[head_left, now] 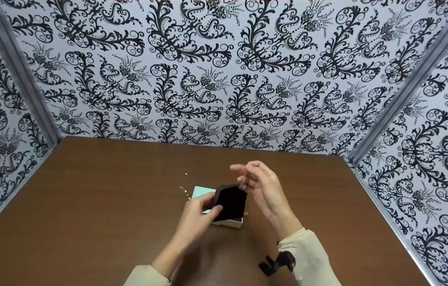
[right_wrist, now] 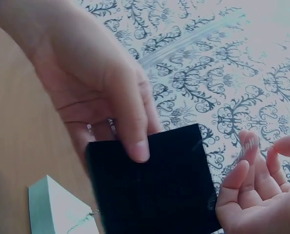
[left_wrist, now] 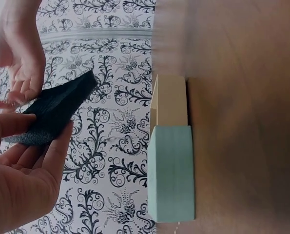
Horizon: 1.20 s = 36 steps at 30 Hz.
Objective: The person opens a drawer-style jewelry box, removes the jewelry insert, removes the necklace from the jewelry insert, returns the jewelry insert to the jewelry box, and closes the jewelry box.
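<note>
My left hand (head_left: 198,216) grips a flat black square pad (head_left: 230,203) by its edge, thumb on the face and fingers beneath. Close to the pad's upper corner, my right hand (head_left: 265,190) pinches a thin, glinting strand (right_wrist: 251,145) that looks like a fine chain; its details are blurred. Under the pad, partly hidden, lies a box with a mint-green part (left_wrist: 174,173) and a cream part (left_wrist: 172,100). Another fine beaded chain (head_left: 184,190) trails onto the table beside the green part, and some of it lies across that part in the right wrist view.
A brown wooden table (head_left: 101,190) lies beneath my hands. Walls with a black and white scroll pattern (head_left: 192,79) enclose it at the back and sides, with grey strips at the corners. A black strap mount (head_left: 275,264) hangs at my right wrist.
</note>
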### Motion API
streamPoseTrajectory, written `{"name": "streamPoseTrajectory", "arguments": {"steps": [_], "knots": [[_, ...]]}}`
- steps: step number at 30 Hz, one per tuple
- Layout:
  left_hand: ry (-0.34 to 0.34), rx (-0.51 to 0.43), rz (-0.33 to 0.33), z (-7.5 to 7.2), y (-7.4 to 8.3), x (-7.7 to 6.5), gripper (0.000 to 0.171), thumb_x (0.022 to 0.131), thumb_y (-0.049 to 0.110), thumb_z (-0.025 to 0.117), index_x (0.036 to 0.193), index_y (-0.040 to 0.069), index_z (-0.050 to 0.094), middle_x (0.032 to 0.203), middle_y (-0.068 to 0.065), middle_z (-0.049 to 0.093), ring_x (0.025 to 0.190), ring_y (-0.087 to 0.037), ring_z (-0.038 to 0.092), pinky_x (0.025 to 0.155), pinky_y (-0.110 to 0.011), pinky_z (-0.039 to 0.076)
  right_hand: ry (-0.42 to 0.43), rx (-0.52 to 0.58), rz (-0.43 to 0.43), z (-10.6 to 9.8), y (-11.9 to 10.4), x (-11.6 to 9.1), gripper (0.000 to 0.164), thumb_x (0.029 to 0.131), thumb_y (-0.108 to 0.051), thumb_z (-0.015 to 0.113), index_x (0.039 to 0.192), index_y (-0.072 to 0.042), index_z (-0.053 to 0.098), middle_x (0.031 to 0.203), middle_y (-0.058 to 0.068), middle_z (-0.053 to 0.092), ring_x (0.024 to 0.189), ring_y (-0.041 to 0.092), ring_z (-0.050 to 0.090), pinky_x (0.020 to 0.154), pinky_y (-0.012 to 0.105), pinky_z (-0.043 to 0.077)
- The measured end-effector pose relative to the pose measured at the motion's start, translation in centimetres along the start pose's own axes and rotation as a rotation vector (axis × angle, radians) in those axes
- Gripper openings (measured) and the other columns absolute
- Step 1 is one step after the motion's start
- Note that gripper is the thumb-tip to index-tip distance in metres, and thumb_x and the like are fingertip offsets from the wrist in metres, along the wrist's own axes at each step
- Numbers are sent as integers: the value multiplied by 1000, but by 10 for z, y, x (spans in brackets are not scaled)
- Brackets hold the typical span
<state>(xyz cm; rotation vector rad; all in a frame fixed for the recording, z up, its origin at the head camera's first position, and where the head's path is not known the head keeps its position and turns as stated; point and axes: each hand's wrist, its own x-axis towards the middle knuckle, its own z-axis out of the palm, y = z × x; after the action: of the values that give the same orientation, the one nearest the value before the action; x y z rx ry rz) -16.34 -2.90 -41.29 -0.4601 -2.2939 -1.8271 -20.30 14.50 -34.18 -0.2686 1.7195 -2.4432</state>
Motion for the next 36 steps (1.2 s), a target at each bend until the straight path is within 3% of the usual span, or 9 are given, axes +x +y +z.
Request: {"name": "streamPoseTrajectory", "arguments": {"steps": [10,17,22,28,36], "knots": [[-15,-82,-21,-2,-7,-8,27,88,7,62,113,-2,64,101,-15,70,93,-22,67,77,-23,53,43,-31,-17,-12,2,-10,4,94,-11,51,95,-10,54,94,7,71,72,14,60,69,27,46],[4,-72,-7,-6,-6,-6,25,87,7,63,111,-1,65,100,-14,70,93,-20,66,79,-25,52,62,-86,-62,-14,4,-13,21,93,-6,52,114,-3,51,91,9,70,70,16,61,68,26,47],[4,-75,-13,-9,-8,-5,26,88,8,63,112,-2,64,102,-15,70,94,-20,67,81,-25,52,66,-185,-88,-16,7,-16,21,92,-7,55,110,3,59,90,9,71,76,19,64,74,29,52],[16,-74,-26,-12,-10,-6,25,88,7,63,111,-3,64,100,-16,70,92,-20,66,76,-21,52,47,-307,-132,-21,14,-17,18,92,-4,56,106,7,60,88,9,71,78,18,66,67,23,53],[28,-80,-11,-13,-11,-4,25,89,7,61,112,-2,64,102,-15,70,96,-22,66,80,-23,52,41,-501,-189,-29,21,-16,16,90,-2,58,105,4,61,94,18,70,80,18,67,66,22,51]]}}
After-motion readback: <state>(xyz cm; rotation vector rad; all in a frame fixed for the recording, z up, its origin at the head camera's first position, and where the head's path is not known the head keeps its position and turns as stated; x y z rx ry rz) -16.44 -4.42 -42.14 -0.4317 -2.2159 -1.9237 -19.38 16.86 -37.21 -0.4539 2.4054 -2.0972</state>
